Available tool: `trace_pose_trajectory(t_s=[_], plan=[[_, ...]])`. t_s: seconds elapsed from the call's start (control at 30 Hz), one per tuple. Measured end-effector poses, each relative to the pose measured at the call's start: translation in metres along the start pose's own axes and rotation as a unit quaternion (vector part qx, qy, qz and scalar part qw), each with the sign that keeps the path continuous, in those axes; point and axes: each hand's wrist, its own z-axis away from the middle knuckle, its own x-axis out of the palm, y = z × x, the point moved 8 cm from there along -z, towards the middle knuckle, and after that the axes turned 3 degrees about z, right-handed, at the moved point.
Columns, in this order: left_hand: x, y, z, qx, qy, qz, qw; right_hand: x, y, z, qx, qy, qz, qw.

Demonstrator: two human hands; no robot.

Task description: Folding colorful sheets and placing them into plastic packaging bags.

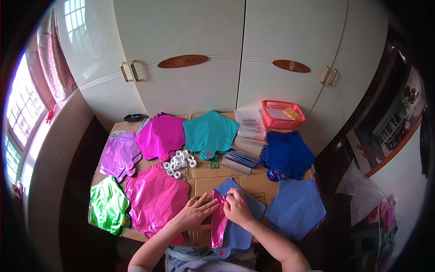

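A flat, star-shaped foil balloon (244,217) lies at the table's near edge, slate blue with a round red mark on its bottom tab. Along its left side runs a shiny pink folded strip (219,226). My left hand (195,212) rests there, fingers stretched out and fingertips on the strip's left edge. On the strip's upper right edge, my right hand (238,208) is closed, its fingers curled down against the foil. The curled fingers hide exactly what they pinch. To the right sits another slate-blue foil balloon (297,208), spread flat.
Around the cardboard-covered table (204,181) lie green (108,206), pink (156,197), lilac (118,156), magenta (161,136), teal (210,133) and dark blue (287,154) foil balloons. White ribbon rolls (176,162), clear plastic bags (250,124) and a red basket (272,121) stand farther back.
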Motion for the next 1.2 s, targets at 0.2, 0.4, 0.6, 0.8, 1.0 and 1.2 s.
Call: trace_pose_trajectory(t_s=[0.2, 0.4, 0.6, 0.8, 1.0, 1.2], plan=[[0.0049, -0.0017, -0.0022, -0.001, -0.016, -0.002, 1.000, -0.0003, -0.0009, -0.0001, 0.002, -0.006, -0.005, 1.000], [0.0075, -0.0002, -0.0037, -0.001, -0.034, -0.023, 0.999, -0.0002, 0.0001, 0.0007, 0.004, -0.005, -0.006, 1.000], [0.0077, 0.0016, -0.0039, -0.005, -0.034, -0.012, 0.999, -0.0007, 0.0000, 0.0001, 0.011, -0.011, -0.017, 1.000], [0.0057, 0.0041, -0.0043, -0.002, -0.022, -0.010, 1.000, -0.0014, -0.0006, -0.0001, 0.009, -0.015, -0.014, 1.000], [0.0063, 0.0057, -0.0046, -0.003, -0.030, -0.019, 0.999, -0.0007, -0.0019, 0.0007, -0.002, -0.007, -0.003, 1.000], [0.0046, 0.0062, -0.0041, -0.005, -0.022, -0.020, 1.000, -0.0088, -0.0069, 0.0009, 0.021, 0.011, 0.088, 0.996]])
